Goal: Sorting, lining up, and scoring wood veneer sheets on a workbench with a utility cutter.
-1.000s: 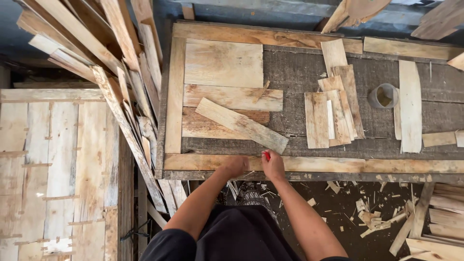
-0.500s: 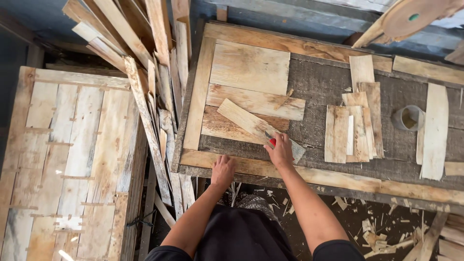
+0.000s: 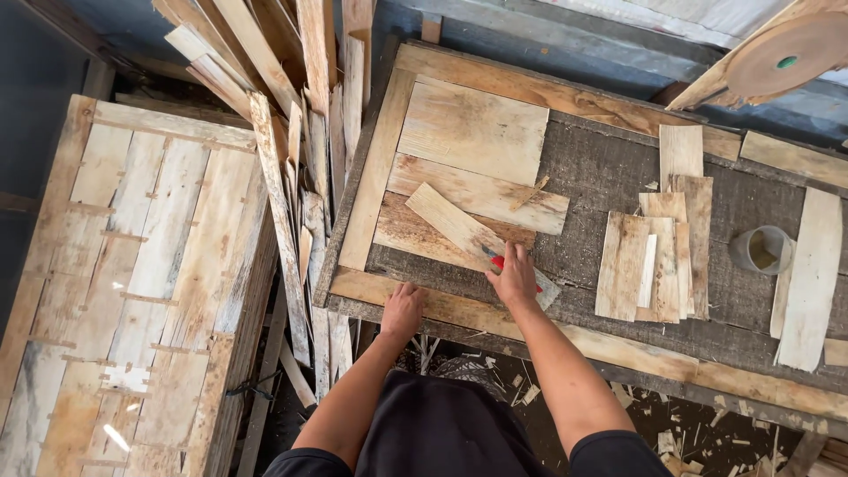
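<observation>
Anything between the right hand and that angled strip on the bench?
Nothing visible. The right hand already rests on the near end of the angled wood strip, which lies across the flat boards. The left hand sits apart on the front frame board.

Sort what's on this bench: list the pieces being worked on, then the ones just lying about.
In hand:
right hand on the slanted strip
left hand on the frame's front rail
laid boards

Lying about:
small cup
stacked offcuts
leaning slats
finished panel
</observation>
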